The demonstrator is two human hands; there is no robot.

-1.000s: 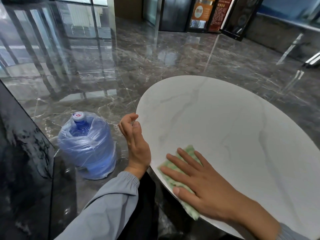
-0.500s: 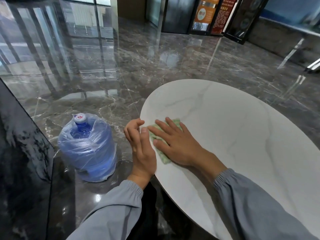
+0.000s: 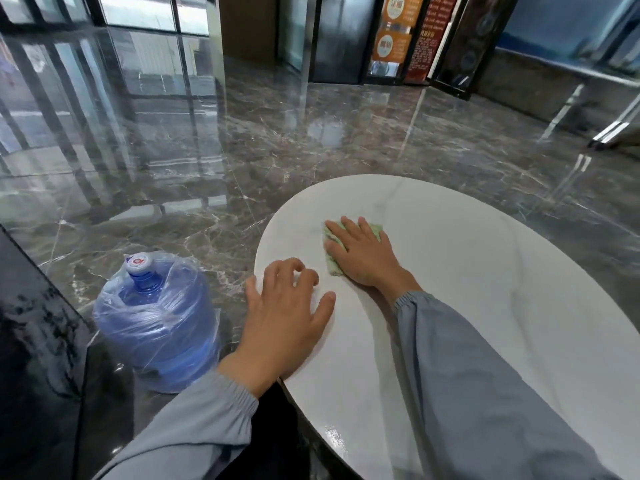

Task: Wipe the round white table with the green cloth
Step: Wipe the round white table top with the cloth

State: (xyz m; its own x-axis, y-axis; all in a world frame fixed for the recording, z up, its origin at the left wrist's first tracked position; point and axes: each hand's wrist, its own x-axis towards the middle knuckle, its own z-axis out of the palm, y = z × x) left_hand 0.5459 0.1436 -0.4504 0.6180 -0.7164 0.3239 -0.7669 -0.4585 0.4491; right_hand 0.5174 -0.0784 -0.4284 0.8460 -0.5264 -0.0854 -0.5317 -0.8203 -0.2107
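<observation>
1. Head view: the right hand [image 3: 363,256] lies flat, fingers spread, pressing the green cloth [image 3: 375,230] onto the round white table [image 3: 502,289] near its far-left rim.
2. The left hand [image 3: 285,318] rests open on the table edge, holding nothing.
3. Risk: the cloth could bunch under the palm, leaving streaks.

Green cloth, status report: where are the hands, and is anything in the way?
Right hand flat on green cloth, pressing it to round white table. Left hand braced open at table's near-left rim. Nothing else on the tabletop.
</observation>
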